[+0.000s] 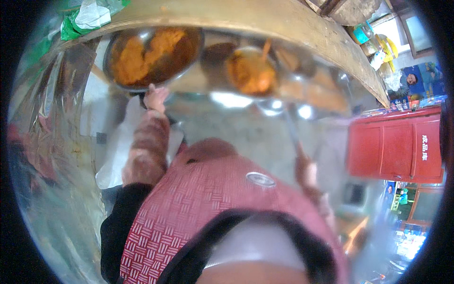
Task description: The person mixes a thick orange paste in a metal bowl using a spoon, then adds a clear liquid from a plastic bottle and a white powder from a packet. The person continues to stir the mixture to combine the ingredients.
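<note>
A wide dark pan at the upper left holds a lumpy orange mass. My left hand is just at the pan's near rim, its fingers stretched out; the blur hides whether they touch it. To the right of the pan, a smaller bowl holds more orange food, with an orange-coated stick or handle standing up in it. Lower right, my right hand is closed around the handle of a long, thin tool. The tool points up toward the counter, its far end blurred beyond naming.
A pale curved board or ledge runs along the far side. Wrinkled clear plastic sheeting hangs at the left, and a green and white bag lies at the upper left. A red door stands at the right. My red patterned apron fills the middle.
</note>
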`<state>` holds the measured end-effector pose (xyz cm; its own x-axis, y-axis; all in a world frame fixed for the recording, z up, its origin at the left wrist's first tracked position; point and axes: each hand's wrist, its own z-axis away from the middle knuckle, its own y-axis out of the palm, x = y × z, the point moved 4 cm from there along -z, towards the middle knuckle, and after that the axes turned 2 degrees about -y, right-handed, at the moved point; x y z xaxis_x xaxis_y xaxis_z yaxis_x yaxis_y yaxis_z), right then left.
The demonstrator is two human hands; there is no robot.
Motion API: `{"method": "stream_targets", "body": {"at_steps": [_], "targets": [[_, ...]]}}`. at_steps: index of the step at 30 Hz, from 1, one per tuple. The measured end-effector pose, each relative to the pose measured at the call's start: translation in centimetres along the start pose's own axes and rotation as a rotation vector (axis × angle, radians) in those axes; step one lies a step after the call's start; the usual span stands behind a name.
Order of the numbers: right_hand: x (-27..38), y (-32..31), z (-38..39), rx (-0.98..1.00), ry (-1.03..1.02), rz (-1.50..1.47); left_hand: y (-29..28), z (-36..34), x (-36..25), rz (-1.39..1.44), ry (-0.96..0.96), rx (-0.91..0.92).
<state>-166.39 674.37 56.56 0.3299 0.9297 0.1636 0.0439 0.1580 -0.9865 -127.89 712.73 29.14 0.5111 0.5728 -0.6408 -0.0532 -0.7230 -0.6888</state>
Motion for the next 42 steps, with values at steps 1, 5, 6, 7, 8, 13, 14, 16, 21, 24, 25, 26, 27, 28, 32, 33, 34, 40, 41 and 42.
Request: {"method": "stream_targets", "body": {"at_steps": [1,5,6,7,8,13,14,16,21,24,25,26,27,28,32,33,34,40,41,42], "targets": [[-0.4,0.4,-0.6,0.024,0.012,0.064,0.0,-0.6,-0.6,0.007,-0.021,-0.003],[-0.1,-0.6,-1.6,-0.030,-0.089,0.047,-1.0,-0.7,3.5,0.444,0.081,-0.048],[0.0,-1.2,-1.1,-0.045,-0.102,0.017,-1.2,-0.4,4.0,0.486,0.163,-0.041],[0.3,-1.9,-0.4,-0.026,-0.085,0.038,-0.8,-0.2,3.5,0.546,0.248,-0.024],[-0.1,-1.6,-0.5,0.006,-0.049,0.041,-0.3,0.0,3.3,0.552,0.236,-0.012],[-1.6,-0.8,-3.4,0.072,-0.001,0.121,-0.5,0.7,4.0,0.675,0.003,-0.031],[-1.5,-1.6,-2.8,0.067,-0.016,0.124,-0.2,0.5,3.3,0.770,-0.104,-0.054],[-1.0,-2.6,-1.5,0.044,-0.044,0.141,-0.4,0.6,3.0,0.958,-0.269,-0.110],[-4.6,1.4,-4.4,0.118,0.077,0.227,-0.1,0.0,0.2,1.357,-0.648,-0.167],[-2.9,0.2,-5.6,0.067,0.020,0.353,-0.3,0.5,3.4,1.169,-0.286,0.031],[-3.7,0.3,-5.3,0.055,0.010,0.354,-0.3,0.6,4.2,1.083,-0.215,0.044],[-3.7,-0.1,-4.8,0.050,-0.002,0.372,-0.3,0.7,4.9,0.970,-0.215,-0.018],[-3.5,-0.7,-4.2,0.044,-0.019,0.389,-0.6,1.3,5.7,0.942,-0.242,-0.068],[-3.6,-1.2,-3.6,0.037,-0.033,0.405,-0.6,1.8,5.9,0.917,-0.267,-0.110],[-4.7,-0.5,-4.1,0.070,0.035,0.447,0.4,-0.1,0.7,1.478,-0.848,-0.213],[-4.3,0.1,-5.4,0.099,0.066,0.429,0.3,-0.5,-0.2,1.491,-0.935,-0.270],[-4.4,0.3,-6.0,0.088,0.067,0.424,0.1,-0.3,-0.3,1.498,-1.027,-0.339],[-5.7,-0.7,-3.3,0.015,0.064,0.458,-0.9,-0.6,-3.4,1.417,-0.979,-0.416],[-5.6,-0.3,-3.9,0.004,0.033,0.437,-1.0,0.0,-0.3,1.359,-0.849,-0.278],[-5.5,0.5,-5.0,-0.009,0.004,0.409,-1.2,1.0,2.3,1.198,-0.652,-0.233]]}}
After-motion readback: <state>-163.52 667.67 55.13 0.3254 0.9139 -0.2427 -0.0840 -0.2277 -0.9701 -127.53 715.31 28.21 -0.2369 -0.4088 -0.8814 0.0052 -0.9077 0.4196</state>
